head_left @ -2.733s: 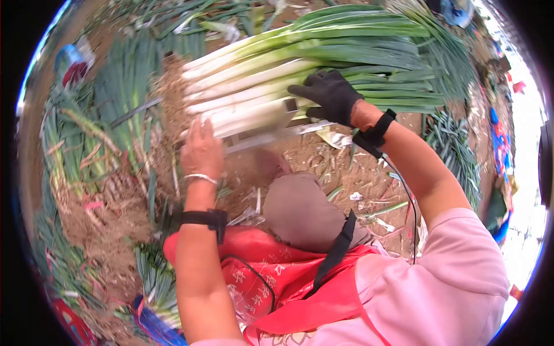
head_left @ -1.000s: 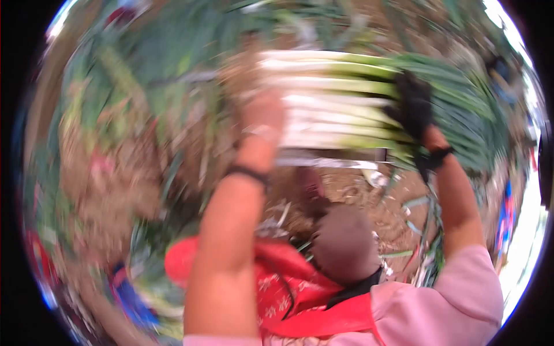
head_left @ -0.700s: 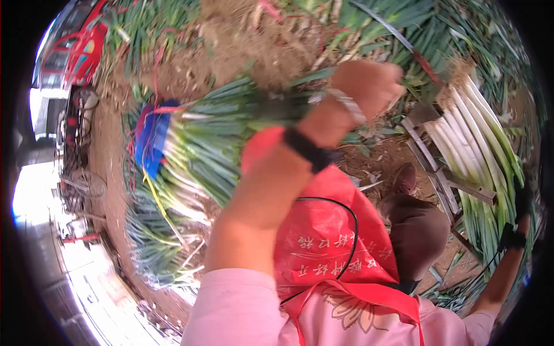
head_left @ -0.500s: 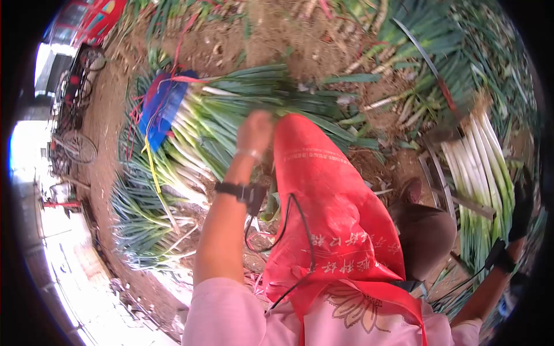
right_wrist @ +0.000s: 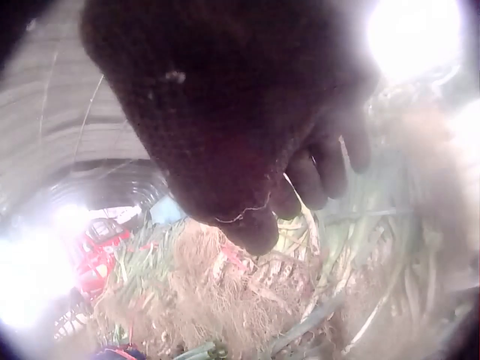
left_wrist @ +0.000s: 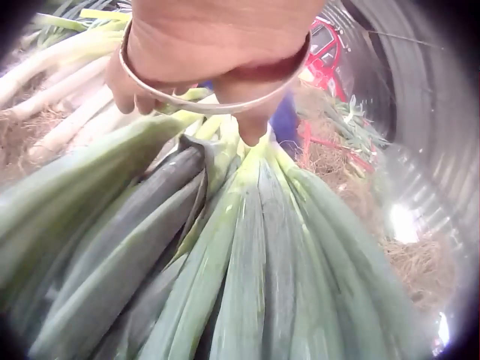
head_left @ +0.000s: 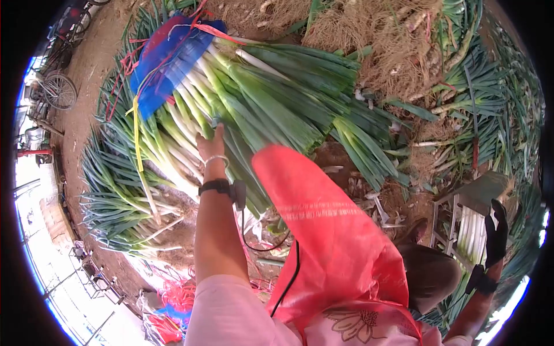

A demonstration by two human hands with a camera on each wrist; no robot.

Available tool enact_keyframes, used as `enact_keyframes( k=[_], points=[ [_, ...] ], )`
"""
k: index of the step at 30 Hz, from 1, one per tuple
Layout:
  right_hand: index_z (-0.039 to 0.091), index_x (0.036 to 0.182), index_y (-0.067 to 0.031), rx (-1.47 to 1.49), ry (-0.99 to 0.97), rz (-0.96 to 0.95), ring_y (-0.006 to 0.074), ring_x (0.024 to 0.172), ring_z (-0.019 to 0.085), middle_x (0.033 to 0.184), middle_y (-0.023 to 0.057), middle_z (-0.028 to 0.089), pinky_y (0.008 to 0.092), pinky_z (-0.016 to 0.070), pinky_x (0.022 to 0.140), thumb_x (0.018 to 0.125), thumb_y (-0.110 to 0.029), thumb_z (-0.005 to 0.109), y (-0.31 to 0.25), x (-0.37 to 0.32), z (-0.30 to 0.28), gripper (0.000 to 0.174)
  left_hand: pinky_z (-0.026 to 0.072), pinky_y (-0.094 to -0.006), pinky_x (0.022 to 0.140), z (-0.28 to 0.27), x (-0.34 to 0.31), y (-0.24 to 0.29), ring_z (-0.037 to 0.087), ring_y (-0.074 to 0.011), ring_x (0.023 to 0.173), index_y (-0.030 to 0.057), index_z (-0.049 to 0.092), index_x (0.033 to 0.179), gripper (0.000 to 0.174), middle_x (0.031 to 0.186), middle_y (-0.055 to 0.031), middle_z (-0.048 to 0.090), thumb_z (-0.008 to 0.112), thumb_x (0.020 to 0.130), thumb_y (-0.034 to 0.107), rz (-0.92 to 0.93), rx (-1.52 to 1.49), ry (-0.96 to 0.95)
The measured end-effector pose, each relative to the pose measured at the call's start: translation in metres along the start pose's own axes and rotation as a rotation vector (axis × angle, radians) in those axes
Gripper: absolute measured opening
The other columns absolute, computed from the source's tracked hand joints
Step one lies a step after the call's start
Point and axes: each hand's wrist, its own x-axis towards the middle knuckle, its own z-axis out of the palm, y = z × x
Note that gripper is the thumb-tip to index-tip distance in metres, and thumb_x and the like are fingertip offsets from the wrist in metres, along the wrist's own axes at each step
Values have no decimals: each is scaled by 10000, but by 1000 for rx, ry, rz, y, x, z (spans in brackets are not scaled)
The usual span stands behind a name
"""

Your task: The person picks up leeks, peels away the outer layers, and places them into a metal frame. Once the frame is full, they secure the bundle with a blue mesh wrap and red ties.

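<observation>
My bare left hand (head_left: 212,147), with a bangle at the wrist, reaches into a spread pile of leeks (head_left: 274,106), thumb and fingers apart. In the left wrist view the fingers point down at the leeks' pale necks, and broad green leaves (left_wrist: 247,277) fan toward the camera. My right hand (head_left: 496,236), in a dark glove, is held up at the far right with its fingers extended. Beside it, white leek stalks (head_left: 472,233) lie in a metal frame (head_left: 455,222). The right wrist view shows the gloved palm (right_wrist: 210,105) with nothing in it.
A blue plastic sheet (head_left: 156,75) with red and yellow ties lies over the leeks' far end. Root clumps (head_left: 381,46) and more leeks (head_left: 490,109) cover the ground behind. A long blade with a red handle (head_left: 475,153) lies among them. Red twine (head_left: 179,294) is heaped at lower left.
My left hand has left the leeks in the frame and swung left to the ground pile. My right hand stays by the frame, off its leeks. The view has turned left.
</observation>
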Motion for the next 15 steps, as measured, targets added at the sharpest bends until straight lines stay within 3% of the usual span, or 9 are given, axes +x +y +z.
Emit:
enact_keyframes(
  k=[4,8,11,14,15],
  points=[
    [514,1315,-12,49,-78,62,220,1181,517,1283,109,564,346,380,1028,877,-50,595,-16,17,23,447,341,-408,1101,18,46,33,419,-366,1323,-38,212,1469,1224,1426,-268,408,805,604,593,-181,37,-63],
    [553,1252,5,17,-111,47,198,1046,578,1168,95,628,330,444,940,828,6,615,-49,31,36,429,342,-421,1106,31,69,52,426,-349,1320,38,153,1503,1236,1440,-243,396,821,600,555,-280,45,-104],
    [581,1211,5,29,-119,75,201,1044,599,1123,105,647,328,451,941,821,8,609,-66,39,41,391,347,-436,1101,40,82,66,433,-329,1320,65,112,1511,1226,1440,-213,408,821,618,515,-407,161,-56],
    [586,1203,1,14,-131,72,213,1056,606,1119,115,649,332,456,945,814,16,607,-67,42,42,391,354,-431,1097,33,87,73,441,-337,1312,66,121,1506,1236,1448,-233,391,831,601,518,-408,112,-116],
    [584,1204,3,37,-134,53,218,1054,609,1120,118,649,335,460,942,814,17,607,-68,43,42,391,374,-411,1081,40,103,55,464,-353,1292,33,173,1485,1216,1427,-251,417,835,586,513,-315,95,-120]
  ],
)
